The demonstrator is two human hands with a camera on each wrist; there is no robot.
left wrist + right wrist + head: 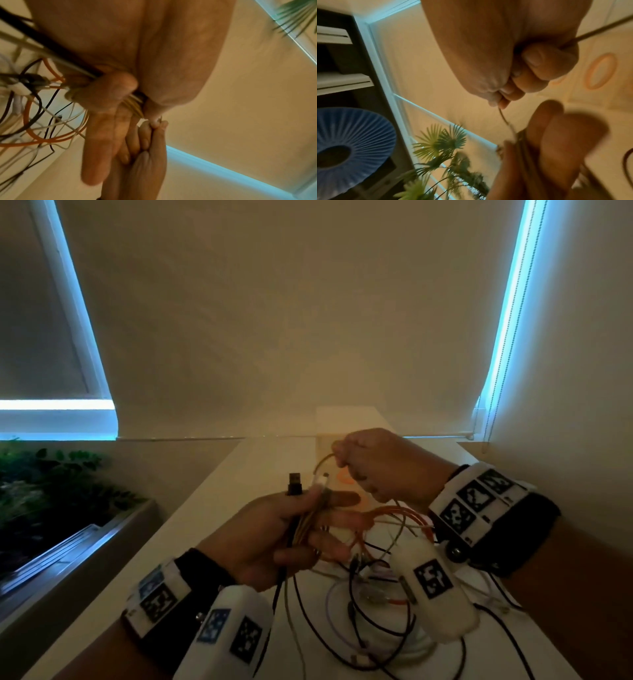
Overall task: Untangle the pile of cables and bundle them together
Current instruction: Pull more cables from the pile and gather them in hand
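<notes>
Cables lay in a loose tangle of black, white and orange loops on the white table, at about six o'clock in the head view, just under both wrists. At nine o'clock from them, past the table's left edge, leafy plants stood below a window with a bright lower edge.

Moving right, the left hand was held palm up above the tangle, its thumb and curled fingers clamped round a gathered bundle of several strands. A black plug and a white plug stuck out of the top of that fist toward twelve o'clock, side by side, while the rest of the strands hung from its underside down into the pile. The left wrist view showed the thumb pressing yellowish strands against the fingers, with the orange cable looping at nine o'clock.

Further right, at about one o'clock from the left hand and close to it, the right hand was fisted, thumb and forefinger pinching a thin pale cable that arched over to the white plug. The right wrist view showed that cable leaving the pinched fingertips and running down to the left hand. An orange ring lay on the table at three o'clock.
</notes>
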